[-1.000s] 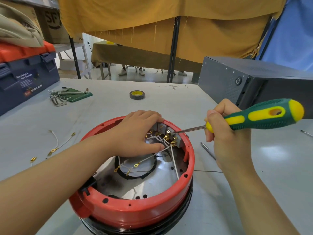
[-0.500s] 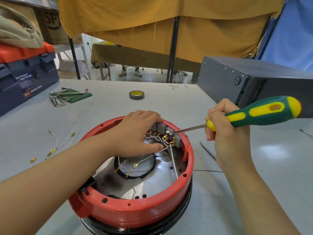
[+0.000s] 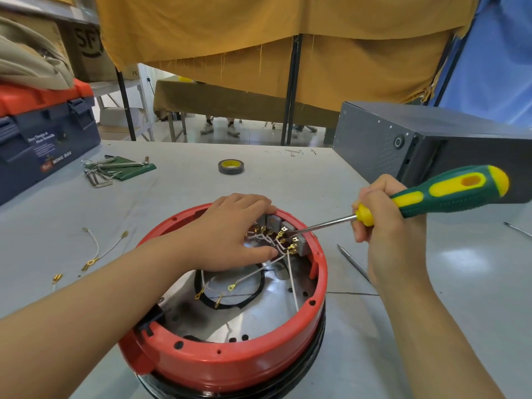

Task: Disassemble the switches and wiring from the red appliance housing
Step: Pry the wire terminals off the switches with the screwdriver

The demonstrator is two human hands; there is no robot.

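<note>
Far left on the grey surface [image 3: 172,191], loose white wires with brass ring terminals [image 3: 95,249] are lying well apart from the work, apparently already taken out.

Moving right, the left hand [image 3: 230,237] is reaching over the far rim of the red appliance housing [image 3: 230,361], which is sitting on the surface near the person. Its fingers are lying fairly straight and pressing down on the grey switch block [image 3: 276,223], while the thumb is resting just beside the white leads; it is bracing rather than curling round anything.

The switch block is sitting against the housing's inner wall at the far right, with brass terminals [image 3: 288,240] facing inward and white wires [image 3: 290,272] trailing down onto the metal floor plate [image 3: 259,309].

Further right, the right hand [image 3: 380,214] is gripping the front of a green-and-yellow screwdriver [image 3: 443,191]. The tool's long axis is running from upper right down to lower left, nearly level, and its tip is meeting the block's right side near the terminals; whether it is seated in a screw or wedged at a clip cannot be told. The switch thus lies left of and slightly below the right hand, which is nearer the fastening, so the coming move probably calls for force along that shaft while the left hand is steadying the block.
</note>
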